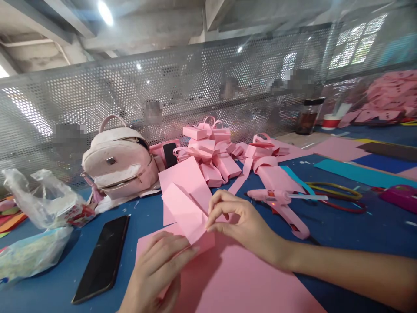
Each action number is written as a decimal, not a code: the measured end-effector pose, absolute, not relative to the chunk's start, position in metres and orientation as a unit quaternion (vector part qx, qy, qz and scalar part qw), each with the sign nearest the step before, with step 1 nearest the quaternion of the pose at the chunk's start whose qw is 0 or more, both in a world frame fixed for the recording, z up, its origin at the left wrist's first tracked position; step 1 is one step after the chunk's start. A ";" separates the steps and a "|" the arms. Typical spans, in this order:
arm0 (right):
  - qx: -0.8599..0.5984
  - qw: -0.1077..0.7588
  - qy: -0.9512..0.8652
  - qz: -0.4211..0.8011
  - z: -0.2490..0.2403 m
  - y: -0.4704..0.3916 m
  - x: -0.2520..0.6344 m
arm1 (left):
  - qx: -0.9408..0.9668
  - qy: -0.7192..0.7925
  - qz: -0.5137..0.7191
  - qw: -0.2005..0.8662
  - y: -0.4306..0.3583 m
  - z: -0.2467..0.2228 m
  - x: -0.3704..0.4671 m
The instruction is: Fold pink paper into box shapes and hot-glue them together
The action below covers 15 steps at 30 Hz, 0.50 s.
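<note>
A folded piece of pink paper point(184, 206) is held between my two hands above more pink sheets. My right hand point(237, 217) pinches its right corner between thumb and fingertips. At the near edge, the fingers of my left hand point(159, 261) are closed against the paper, with the thumb partly hidden. Under both hands lies a large pink sheet point(247, 278), and another flat pink sheet point(189, 174) sits just beyond the folded piece. To the right of my right hand a pink glue gun point(283, 204) lies on its side with a glue stick in its back.
A black phone point(102, 258) and plastic bags point(35, 248) lie left, near a pale backpack point(119, 161). Small pink paper bags point(211, 148) are piled ahead. On the right are scissors point(342, 195), a purple tape dispenser point(400, 198) and coloured sheets point(361, 169). A perforated metal screen point(195, 87) stands behind.
</note>
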State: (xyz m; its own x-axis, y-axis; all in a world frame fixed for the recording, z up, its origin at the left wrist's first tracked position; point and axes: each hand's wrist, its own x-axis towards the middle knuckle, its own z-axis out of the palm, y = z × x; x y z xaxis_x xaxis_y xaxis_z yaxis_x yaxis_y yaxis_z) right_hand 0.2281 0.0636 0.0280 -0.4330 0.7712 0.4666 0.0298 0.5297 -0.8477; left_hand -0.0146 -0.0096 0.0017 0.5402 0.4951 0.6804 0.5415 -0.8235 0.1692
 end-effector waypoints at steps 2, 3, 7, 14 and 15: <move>-0.271 0.462 -0.742 0.403 0.026 0.064 0.229 | -0.860 -0.308 -0.406 -0.007 -0.011 -0.002 -0.017; -0.273 0.463 -0.740 0.404 0.025 0.064 0.229 | -0.853 -0.308 -0.419 -0.025 -0.013 -0.005 -0.018; -0.279 0.463 -0.736 0.408 0.023 0.064 0.228 | -0.817 -0.308 -0.472 -0.119 -0.022 -0.023 -0.021; -0.296 0.473 -0.719 0.415 0.023 0.066 0.229 | -0.604 -0.394 -0.622 -0.305 -0.035 -0.034 -0.004; -0.299 0.475 -0.717 0.413 0.024 0.067 0.229 | -0.586 -0.384 -0.631 -0.333 -0.035 -0.032 -0.003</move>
State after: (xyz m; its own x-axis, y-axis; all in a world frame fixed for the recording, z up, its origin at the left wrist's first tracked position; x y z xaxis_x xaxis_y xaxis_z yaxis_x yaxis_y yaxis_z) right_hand 0.2288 0.0669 0.0237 -0.3698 0.8211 0.4348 0.0351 0.4800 -0.8766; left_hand -0.0029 -0.0349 -0.0321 -0.0908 0.8703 0.4840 0.0294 -0.4835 0.8749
